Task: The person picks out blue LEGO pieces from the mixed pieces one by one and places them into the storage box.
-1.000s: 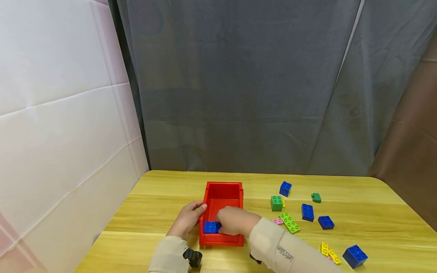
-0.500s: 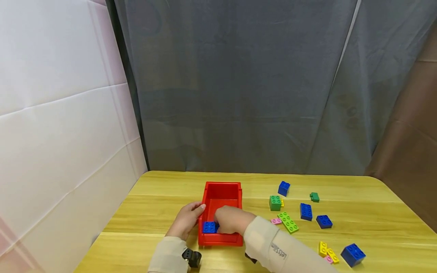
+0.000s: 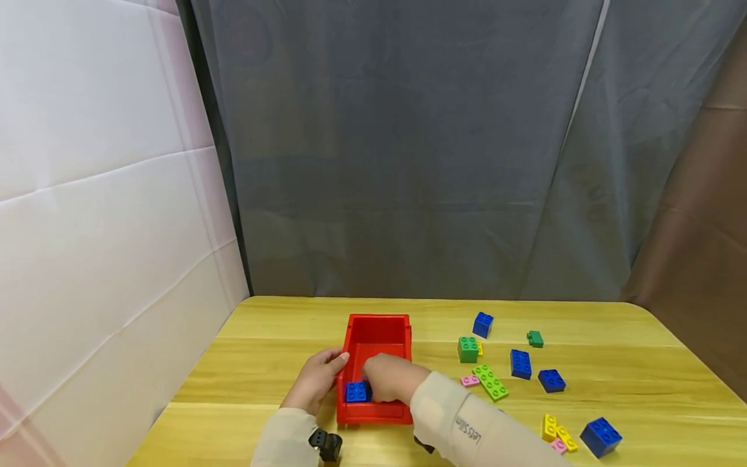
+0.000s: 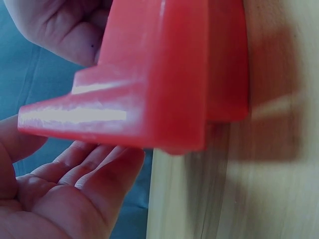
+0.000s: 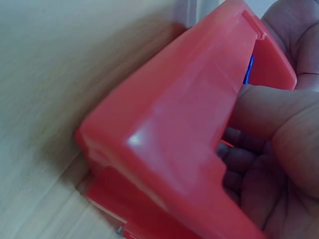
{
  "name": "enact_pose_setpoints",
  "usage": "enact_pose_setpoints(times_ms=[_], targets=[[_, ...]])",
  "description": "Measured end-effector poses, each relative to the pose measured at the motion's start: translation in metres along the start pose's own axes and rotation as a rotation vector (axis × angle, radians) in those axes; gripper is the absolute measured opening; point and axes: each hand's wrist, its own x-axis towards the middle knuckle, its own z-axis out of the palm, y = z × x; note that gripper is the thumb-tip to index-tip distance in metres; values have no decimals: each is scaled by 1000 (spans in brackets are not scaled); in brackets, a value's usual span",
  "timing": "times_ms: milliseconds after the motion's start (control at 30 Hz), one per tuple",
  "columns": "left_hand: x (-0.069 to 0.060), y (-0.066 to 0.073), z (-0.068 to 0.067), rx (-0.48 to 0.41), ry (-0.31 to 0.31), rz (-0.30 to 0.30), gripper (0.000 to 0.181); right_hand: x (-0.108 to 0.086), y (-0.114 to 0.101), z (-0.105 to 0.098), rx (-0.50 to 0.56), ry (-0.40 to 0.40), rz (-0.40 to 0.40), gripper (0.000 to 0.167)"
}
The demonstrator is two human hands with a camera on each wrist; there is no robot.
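Against a second ago, the right hand (image 3: 392,377) has edged slightly toward 9 o'clock inside the red bin (image 3: 381,331), covering more of the dark block (image 3: 369,395) beside the blue block (image 3: 356,392) at the bin's 7 o'clock corner; its fingertips are hidden, so its grip on anything cannot be told. The left hand (image 3: 317,379) keeps its grip on the bin's 9 o'clock wall. Loose blocks (image 3: 521,364) lie unmoved on the desk (image 3: 280,331), toward 2 to 4 o'clock.

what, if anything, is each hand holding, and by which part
The left hand holds the red bin by its left side wall. The right hand is inside, beside a blue building brick; fingertips hidden, so its hold cannot be told.
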Motion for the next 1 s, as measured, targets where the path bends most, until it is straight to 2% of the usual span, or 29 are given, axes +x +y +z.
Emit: enact_pose_setpoints(times_ms=[267, 600, 1000], targets=[[0, 0, 0, -7, 5, 25, 44, 1, -2, -1, -8, -4, -1, 19], [0, -1, -2, 3, 4, 36, 45, 1, -5, -4, 4, -39, 37, 16], [0, 0, 1, -13, 1, 59, 44, 2, -1, -3, -18, -21, 15, 21]])
